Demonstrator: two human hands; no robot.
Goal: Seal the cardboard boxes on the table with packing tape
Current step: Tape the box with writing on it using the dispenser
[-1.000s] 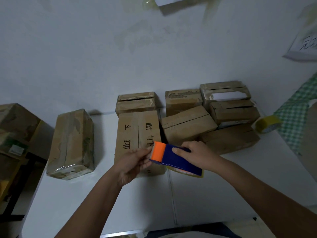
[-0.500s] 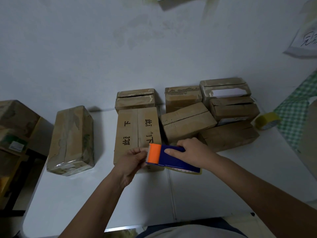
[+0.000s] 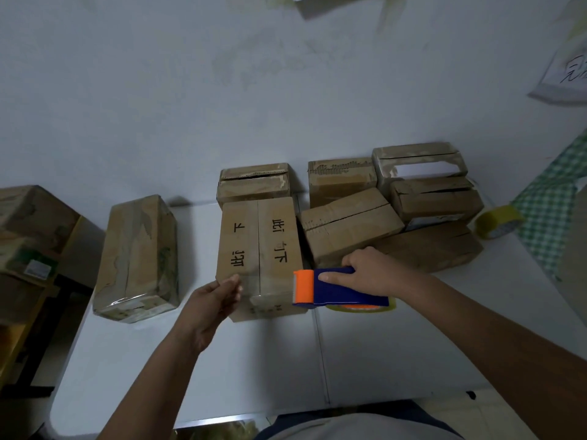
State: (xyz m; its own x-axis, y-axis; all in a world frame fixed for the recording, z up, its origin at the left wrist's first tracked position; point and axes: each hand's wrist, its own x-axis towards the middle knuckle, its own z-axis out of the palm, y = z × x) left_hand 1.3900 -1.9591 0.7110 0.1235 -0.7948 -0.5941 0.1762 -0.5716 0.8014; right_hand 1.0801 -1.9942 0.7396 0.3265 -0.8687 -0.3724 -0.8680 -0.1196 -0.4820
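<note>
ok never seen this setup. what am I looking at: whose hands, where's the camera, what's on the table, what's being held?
No robot here: a person works with bare hands, and the one camera sits on their head, looking forward and down.

The right hand grips a blue and orange tape dispenser. The left hand touches the near end of the box with black lettering, where a clear strip of tape seems to lie.

On the white table a taped box stands to the left, and a cluster of other cardboard boxes sits by the wall. A spare roll of tape lies at the far right.
</note>
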